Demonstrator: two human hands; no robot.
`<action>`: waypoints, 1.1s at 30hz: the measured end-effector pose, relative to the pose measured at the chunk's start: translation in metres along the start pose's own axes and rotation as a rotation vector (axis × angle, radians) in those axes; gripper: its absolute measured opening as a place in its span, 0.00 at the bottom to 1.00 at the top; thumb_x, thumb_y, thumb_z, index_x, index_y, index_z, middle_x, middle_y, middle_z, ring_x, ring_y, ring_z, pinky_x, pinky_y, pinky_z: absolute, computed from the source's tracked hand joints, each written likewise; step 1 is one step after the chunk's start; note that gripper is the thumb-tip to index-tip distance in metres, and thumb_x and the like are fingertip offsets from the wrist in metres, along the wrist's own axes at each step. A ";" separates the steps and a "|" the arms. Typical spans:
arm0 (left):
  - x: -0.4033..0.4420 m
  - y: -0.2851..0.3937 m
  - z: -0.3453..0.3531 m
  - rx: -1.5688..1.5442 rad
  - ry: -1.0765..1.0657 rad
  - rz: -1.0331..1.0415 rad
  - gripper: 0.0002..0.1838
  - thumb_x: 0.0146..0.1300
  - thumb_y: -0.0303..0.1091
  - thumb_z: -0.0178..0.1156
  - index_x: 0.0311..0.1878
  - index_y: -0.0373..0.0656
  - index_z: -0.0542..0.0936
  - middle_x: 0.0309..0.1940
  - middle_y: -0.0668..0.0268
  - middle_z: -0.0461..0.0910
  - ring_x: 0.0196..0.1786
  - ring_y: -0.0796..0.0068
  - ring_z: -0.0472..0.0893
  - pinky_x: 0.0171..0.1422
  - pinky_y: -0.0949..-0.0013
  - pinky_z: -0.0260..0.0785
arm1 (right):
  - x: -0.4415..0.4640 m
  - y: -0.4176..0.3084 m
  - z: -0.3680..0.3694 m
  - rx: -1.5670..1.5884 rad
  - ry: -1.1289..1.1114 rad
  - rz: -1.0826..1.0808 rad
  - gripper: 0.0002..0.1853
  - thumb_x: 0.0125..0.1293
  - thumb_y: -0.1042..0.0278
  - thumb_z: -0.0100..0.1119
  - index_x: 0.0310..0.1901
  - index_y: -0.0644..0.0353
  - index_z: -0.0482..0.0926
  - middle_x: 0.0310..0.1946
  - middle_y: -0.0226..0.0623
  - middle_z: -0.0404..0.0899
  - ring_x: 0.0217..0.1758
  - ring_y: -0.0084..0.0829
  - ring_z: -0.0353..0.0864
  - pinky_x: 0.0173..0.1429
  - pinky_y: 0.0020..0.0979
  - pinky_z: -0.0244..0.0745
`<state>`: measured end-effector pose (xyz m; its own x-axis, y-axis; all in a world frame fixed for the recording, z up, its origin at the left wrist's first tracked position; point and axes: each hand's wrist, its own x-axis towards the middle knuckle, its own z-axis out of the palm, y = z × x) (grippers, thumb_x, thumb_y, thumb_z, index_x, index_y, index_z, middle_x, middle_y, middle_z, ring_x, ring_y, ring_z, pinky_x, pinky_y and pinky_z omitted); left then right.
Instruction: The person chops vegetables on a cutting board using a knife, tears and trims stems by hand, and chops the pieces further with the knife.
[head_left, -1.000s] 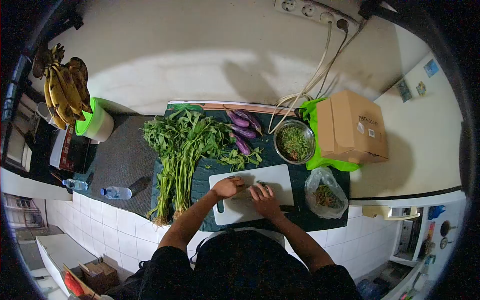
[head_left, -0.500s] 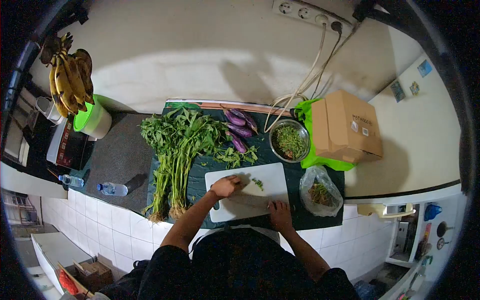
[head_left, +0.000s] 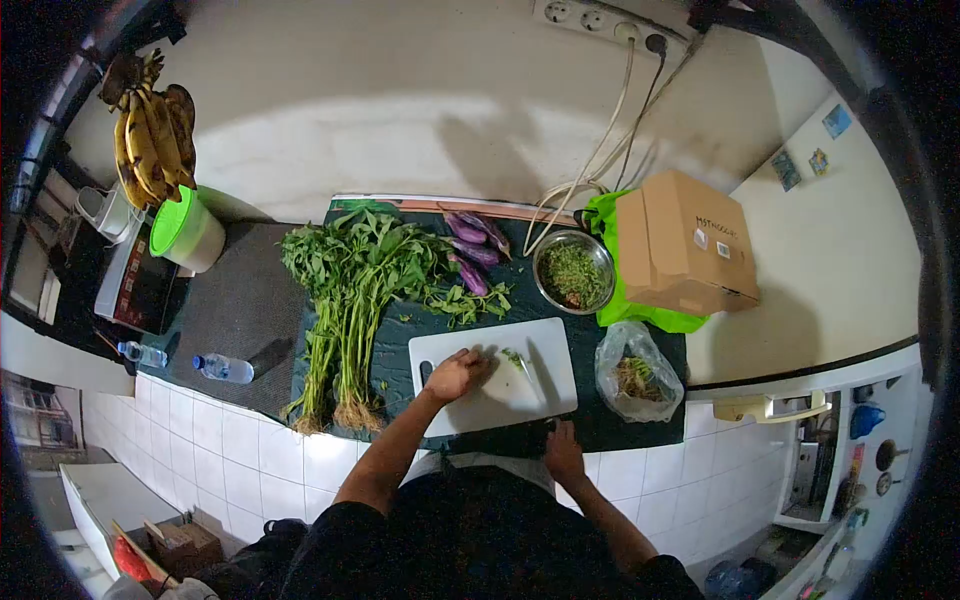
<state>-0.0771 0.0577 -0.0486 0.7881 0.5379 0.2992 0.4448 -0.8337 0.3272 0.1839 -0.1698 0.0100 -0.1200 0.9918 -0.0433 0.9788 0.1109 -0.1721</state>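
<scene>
A white cutting board (head_left: pixel 470 412) lies on the dark green cloth. Over its left part is my left hand (head_left: pixel 458 375), fingers curled together; what they hold, if anything, is hidden. My right hand (head_left: pixel 564 452) is closed on a knife (head_left: pixel 535 382) at the board's front edge, with the blade pointing away from me across the board. A small pile of chopped greens (head_left: pixel 512 357) sits by the blade's tip. Behind the board are loose leaves (head_left: pixel 468 304) and several purple eggplants (head_left: pixel 470 250).
Bunches of rooted leafy greens (head_left: pixel 355 300) lie to the left. At right stand a metal bowl of chopped greens (head_left: pixel 575 275), a plastic bag of trimmings (head_left: pixel 640 380) and a cardboard box (head_left: pixel 685 245). Water bottles (head_left: pixel 222 368) lie left; bananas (head_left: pixel 155 140) hang above a green-lidded container (head_left: pixel 185 235).
The knife has turned from lying sideways across the board to pointing away, its tip at the greens. My right hand has drawn back off the front edge; my left hand stays nearly in place.
</scene>
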 end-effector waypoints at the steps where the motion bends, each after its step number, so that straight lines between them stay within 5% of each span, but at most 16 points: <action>1: 0.004 0.010 -0.019 0.014 0.018 0.019 0.26 0.56 0.32 0.55 0.61 0.49 0.77 0.51 0.65 0.74 0.56 0.60 0.74 0.61 0.65 0.71 | 0.005 -0.010 0.002 0.070 0.049 0.007 0.21 0.72 0.67 0.48 0.60 0.74 0.65 0.56 0.58 0.68 0.57 0.56 0.74 0.52 0.45 0.79; 6: 0.001 0.006 -0.018 -0.002 -0.166 -0.101 0.27 0.56 0.33 0.56 0.63 0.48 0.76 0.49 0.64 0.74 0.56 0.61 0.73 0.63 0.66 0.69 | 0.050 -0.057 0.008 0.439 0.092 0.204 0.21 0.75 0.63 0.44 0.60 0.72 0.64 0.55 0.61 0.69 0.54 0.62 0.75 0.52 0.49 0.78; 10: 0.004 0.005 -0.030 0.065 -0.169 -0.047 0.25 0.58 0.33 0.54 0.62 0.47 0.77 0.49 0.64 0.74 0.55 0.61 0.73 0.62 0.65 0.70 | 0.071 -0.070 -0.014 0.413 -0.043 0.217 0.20 0.74 0.65 0.48 0.59 0.74 0.66 0.51 0.64 0.71 0.49 0.58 0.80 0.47 0.44 0.83; 21: 0.007 0.028 -0.035 0.058 -0.094 -0.177 0.23 0.60 0.34 0.53 0.59 0.45 0.78 0.51 0.64 0.74 0.55 0.62 0.73 0.60 0.61 0.71 | 0.068 -0.067 0.004 0.105 0.127 0.096 0.19 0.71 0.64 0.55 0.54 0.72 0.72 0.39 0.56 0.79 0.31 0.48 0.85 0.31 0.38 0.83; 25: 0.004 0.026 -0.033 0.209 -0.089 -0.090 0.22 0.60 0.34 0.53 0.59 0.44 0.78 0.52 0.64 0.73 0.55 0.62 0.73 0.59 0.61 0.70 | 0.064 -0.067 0.005 0.070 0.186 0.002 0.20 0.70 0.64 0.56 0.56 0.71 0.72 0.35 0.53 0.79 0.30 0.47 0.85 0.30 0.39 0.83; 27: 0.004 0.029 -0.034 0.230 -0.080 -0.094 0.22 0.60 0.33 0.53 0.58 0.43 0.78 0.52 0.64 0.73 0.55 0.61 0.73 0.59 0.61 0.70 | 0.065 -0.069 0.012 0.124 0.137 0.159 0.19 0.70 0.65 0.55 0.57 0.69 0.72 0.33 0.52 0.79 0.30 0.47 0.85 0.27 0.39 0.80; 33: 0.008 0.030 -0.024 0.018 -0.026 -0.215 0.21 0.57 0.31 0.54 0.56 0.47 0.80 0.50 0.64 0.75 0.55 0.60 0.74 0.60 0.59 0.70 | 0.084 -0.064 0.007 0.270 0.181 0.169 0.20 0.69 0.66 0.57 0.58 0.68 0.71 0.31 0.51 0.78 0.32 0.48 0.82 0.33 0.40 0.78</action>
<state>-0.0680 0.0400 -0.0150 0.6853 0.7000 0.2007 0.6109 -0.7026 0.3649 0.1097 -0.0944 0.0105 0.0944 0.9925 0.0778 0.9003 -0.0517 -0.4321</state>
